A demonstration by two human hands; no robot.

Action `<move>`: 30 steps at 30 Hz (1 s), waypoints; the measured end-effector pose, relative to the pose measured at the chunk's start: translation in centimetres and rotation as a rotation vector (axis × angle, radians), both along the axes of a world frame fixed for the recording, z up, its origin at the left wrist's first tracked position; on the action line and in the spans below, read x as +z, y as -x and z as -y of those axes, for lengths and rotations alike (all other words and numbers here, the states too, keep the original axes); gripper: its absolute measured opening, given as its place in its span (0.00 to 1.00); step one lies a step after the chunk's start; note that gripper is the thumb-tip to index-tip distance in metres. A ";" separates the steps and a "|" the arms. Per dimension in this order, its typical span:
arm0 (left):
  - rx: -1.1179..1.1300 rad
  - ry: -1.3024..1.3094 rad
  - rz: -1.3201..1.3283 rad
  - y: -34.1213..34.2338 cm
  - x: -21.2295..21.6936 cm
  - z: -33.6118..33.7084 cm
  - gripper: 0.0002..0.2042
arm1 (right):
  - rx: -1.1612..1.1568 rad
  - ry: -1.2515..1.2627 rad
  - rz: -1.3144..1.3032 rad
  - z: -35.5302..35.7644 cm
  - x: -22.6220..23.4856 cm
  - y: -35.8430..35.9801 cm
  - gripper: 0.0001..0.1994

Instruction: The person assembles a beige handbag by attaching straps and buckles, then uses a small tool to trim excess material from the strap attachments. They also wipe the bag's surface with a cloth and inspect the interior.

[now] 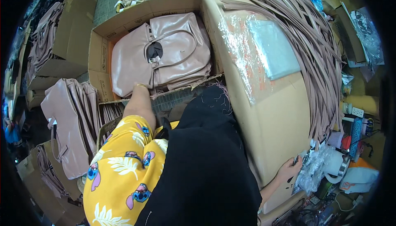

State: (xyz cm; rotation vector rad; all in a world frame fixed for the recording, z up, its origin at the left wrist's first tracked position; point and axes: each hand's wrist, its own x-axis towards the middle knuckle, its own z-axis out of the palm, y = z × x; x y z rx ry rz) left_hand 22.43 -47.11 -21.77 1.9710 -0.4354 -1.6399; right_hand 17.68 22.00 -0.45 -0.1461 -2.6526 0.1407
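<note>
My right hand (pixel 289 170) is off to the lower right, at the edge of the tan padded surface (pixel 264 135). Its fingers are curled together around a small dark thing that I cannot make out. Crumpled clear plastic bags (pixel 315 166) are right beside it. My left hand cannot be seen. Bare skin below a yellow printed garment (pixel 119 176) meets the near rim of an open cardboard box (pixel 97 57). Inside that box lie shiny dusty-pink handbags (pixel 177 49), stacked flat, with a looped handle on top.
More pink bags (pixel 70 119) stand folded at my left, near a carton (pixel 76 32) of pink pieces. Long pink strips (pixel 305 53) drape over the tan surface by a clear plastic packet (pixel 274 49). A white kettle (pixel 336 166) and a power strip (pixel 353 111) are at right.
</note>
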 end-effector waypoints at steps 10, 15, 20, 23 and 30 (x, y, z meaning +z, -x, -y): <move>-0.416 1.112 -0.002 9.1 20.0 8.4 0.15 | -0.096 -0.045 -0.043 -0.7 -1.7 -1.4 0.17; -0.906 1.617 -0.250 12.1 38.1 -9.9 0.20 | 0.134 0.125 -0.066 1.0 -0.5 0.7 0.18; -1.620 1.751 -0.692 12.1 35.6 -24.2 0.29 | -0.162 0.120 -0.219 -0.5 3.8 -0.8 0.15; -2.385 1.818 -0.627 9.2 34.4 -32.9 0.31 | -0.378 -0.034 -0.116 -2.1 2.2 -1.4 0.13; -2.545 1.345 -1.372 7.4 28.8 -32.3 0.16 | -0.403 0.298 -0.190 -6.3 0.2 -4.2 0.11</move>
